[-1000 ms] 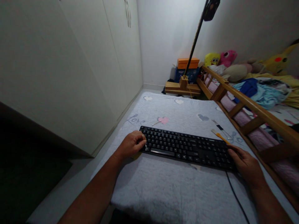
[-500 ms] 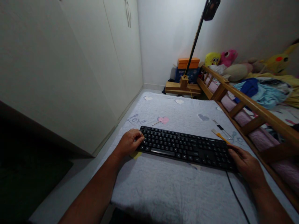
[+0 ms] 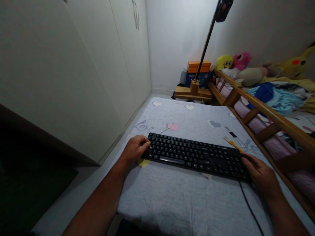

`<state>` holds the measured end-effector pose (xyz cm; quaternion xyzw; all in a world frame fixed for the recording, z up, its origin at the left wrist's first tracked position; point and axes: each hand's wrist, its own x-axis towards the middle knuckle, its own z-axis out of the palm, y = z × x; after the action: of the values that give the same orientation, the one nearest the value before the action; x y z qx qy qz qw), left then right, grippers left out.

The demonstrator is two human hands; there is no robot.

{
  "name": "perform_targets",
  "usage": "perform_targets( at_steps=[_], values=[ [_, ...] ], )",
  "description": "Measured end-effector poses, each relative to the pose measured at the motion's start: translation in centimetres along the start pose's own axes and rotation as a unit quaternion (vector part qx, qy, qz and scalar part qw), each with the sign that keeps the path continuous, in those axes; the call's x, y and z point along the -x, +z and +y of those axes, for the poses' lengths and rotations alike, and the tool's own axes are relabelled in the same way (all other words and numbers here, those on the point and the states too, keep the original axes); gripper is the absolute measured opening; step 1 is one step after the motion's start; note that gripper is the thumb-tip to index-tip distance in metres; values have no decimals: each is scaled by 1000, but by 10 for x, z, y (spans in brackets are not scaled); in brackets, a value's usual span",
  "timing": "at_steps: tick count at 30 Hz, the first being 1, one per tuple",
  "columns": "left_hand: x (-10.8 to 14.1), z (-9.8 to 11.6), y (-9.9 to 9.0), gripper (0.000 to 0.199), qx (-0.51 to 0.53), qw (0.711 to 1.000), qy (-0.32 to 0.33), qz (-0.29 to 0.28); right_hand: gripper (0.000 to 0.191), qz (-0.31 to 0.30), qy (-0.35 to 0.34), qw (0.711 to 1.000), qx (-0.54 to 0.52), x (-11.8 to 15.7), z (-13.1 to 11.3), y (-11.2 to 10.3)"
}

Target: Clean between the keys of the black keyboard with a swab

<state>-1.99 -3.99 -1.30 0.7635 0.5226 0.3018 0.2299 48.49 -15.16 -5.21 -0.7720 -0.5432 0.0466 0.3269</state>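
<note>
A black keyboard (image 3: 187, 155) lies slantwise on a pale cloth-covered table. At its left end, my left hand (image 3: 136, 148) pinches a thin cotton swab (image 3: 150, 147), whose white tip touches or hovers over the left keys; I cannot tell which. My right hand (image 3: 261, 172) grips the keyboard's right end, thumb on top and the other fingers partly hidden. A second cotton swab (image 3: 165, 129) rests behind the keyboard by a pink heart print. Behind the right end lie a brush with a yellow handle (image 3: 233, 144) and a slim tool with a black grip (image 3: 232, 134).
The keyboard's cable (image 3: 249, 206) runs toward the front edge. A wooden bed rail (image 3: 268, 114) borders the table on the right, with plush toys beyond. White cabinet doors (image 3: 98, 65) stand left. A wooden stand (image 3: 193, 91) with a black pole is at the back.
My left hand has shifted slightly up and left with the swab over the left keys. My right hand keeps its hold, and the view has moved a little.
</note>
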Motion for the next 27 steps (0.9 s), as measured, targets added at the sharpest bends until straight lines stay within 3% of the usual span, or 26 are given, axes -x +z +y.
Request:
perform_targets(
  at_steps=[12,27],
  values=[
    [-2,-2,-10,22,-11,999,-37,10,53,3,-5,1000,2,-1,5,2],
    [-2,-7,-15,21,-42,998,-34,12,53,0,1,1000,-13,0,0,-1]
  ],
)
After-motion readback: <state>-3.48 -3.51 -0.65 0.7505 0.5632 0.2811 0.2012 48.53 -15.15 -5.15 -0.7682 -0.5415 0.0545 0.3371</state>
